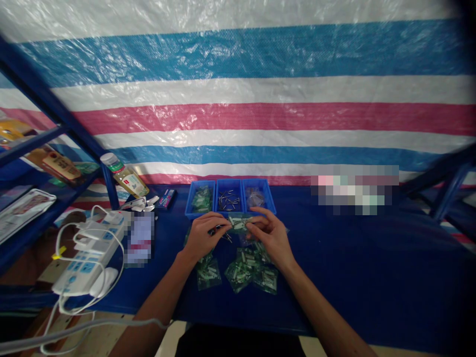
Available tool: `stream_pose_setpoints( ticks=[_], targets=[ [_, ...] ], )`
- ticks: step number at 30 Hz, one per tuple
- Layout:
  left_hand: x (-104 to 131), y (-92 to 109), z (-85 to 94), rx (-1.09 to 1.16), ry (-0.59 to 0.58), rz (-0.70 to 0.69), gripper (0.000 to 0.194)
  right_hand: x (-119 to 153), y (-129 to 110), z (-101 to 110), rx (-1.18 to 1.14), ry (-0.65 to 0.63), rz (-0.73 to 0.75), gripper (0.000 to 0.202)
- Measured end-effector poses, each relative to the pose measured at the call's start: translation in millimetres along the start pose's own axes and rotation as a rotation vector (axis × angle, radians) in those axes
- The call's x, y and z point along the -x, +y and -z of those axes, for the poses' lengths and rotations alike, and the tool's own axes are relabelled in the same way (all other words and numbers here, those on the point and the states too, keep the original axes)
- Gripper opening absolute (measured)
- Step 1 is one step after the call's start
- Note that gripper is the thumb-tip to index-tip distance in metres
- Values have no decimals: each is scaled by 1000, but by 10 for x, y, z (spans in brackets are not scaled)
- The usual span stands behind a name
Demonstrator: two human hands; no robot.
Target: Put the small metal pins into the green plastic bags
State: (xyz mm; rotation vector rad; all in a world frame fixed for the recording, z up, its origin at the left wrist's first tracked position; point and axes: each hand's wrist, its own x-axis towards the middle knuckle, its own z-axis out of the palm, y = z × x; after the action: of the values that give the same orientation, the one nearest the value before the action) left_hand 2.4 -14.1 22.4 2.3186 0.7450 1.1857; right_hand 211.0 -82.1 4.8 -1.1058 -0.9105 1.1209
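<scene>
A small clear plastic bag point(238, 221) with green edges and pale pieces inside is stretched between my hands, just in front of the bins. My left hand point(204, 237) pinches its left side. Thumb and fingers of my right hand point(273, 239) close on its right side. Several dark screws point(225, 236) show beside my left fingertips; whether that hand holds them I cannot tell. Below my hands lies a pile of similar filled bags point(245, 267), with another filled bag point(208, 272) to its left.
Three joined blue bins point(241, 213) stand behind my hands, holding green bags, screws and clear bags. On the left are a power strip point(92, 258) with tangled white cables, a bottle point(128, 178) and a small box point(167, 199). Blue frame bars point(80, 144) rise at the side.
</scene>
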Motion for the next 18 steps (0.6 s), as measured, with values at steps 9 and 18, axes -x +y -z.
stream_pose_setpoints(
  ticks=[9, 18],
  targets=[
    [2, -17, 11, -38, 23, 7, 19, -31, 58, 61, 173, -41, 196, 11],
    [-36, -5, 32, -17, -17, -93, 11, -31, 73, 65, 125, -89, 201, 3]
  ],
)
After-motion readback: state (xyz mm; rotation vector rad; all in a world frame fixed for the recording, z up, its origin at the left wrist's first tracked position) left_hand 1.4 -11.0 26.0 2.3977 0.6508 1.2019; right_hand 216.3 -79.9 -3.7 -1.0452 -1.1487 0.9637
